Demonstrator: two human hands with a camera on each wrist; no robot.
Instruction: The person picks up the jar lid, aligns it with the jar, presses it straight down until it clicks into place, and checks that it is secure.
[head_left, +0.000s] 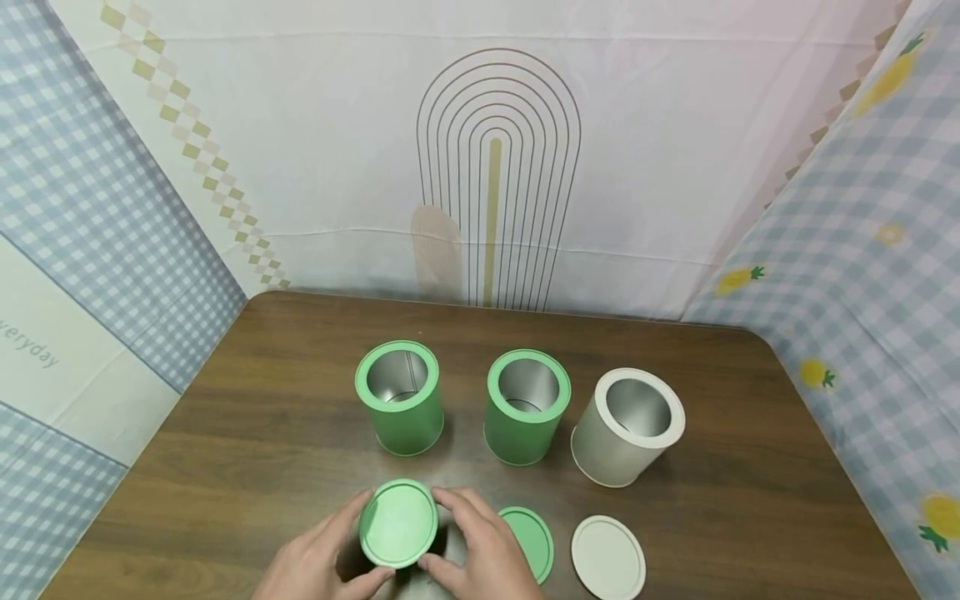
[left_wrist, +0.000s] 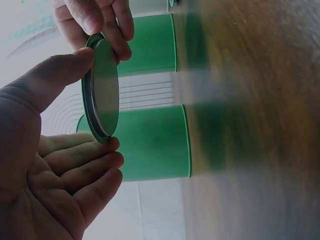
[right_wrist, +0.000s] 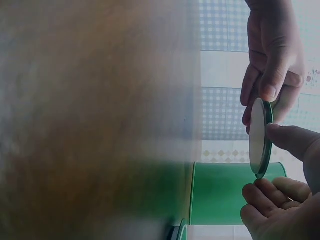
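Green lid (head_left: 398,522) up off the table (head_left: 750,467), pinched at its rim from both sides near the front edge: the left hand (head_left: 318,562) has thumb and fingers curled on its left rim, the right hand (head_left: 483,550) grips its right rim. Behind it, toward the middle of the table, stands a row of three open tins: a green tin (head_left: 399,398) on the left, a second green tin (head_left: 525,407) in the centre, a white tin (head_left: 628,427) on the right. Lying flat near the front edge, just right of the right hand, are another green lid (head_left: 531,542) and a white lid (head_left: 608,557).

Left wrist view: the lid (left_wrist: 102,90) shows edge-on, its metal underside facing the table. The left hand's (left_wrist: 55,165) thumb presses one edge, fingertips (left_wrist: 112,145) touch the other; the right hand's (left_wrist: 97,22) fingers clamp the far rim. Two green tins stand behind.

Right wrist view: the lid (right_wrist: 260,137) is again edge-on, held between the right hand (right_wrist: 285,185) and the left hand (right_wrist: 272,60), with a green tin (right_wrist: 225,192) beyond.
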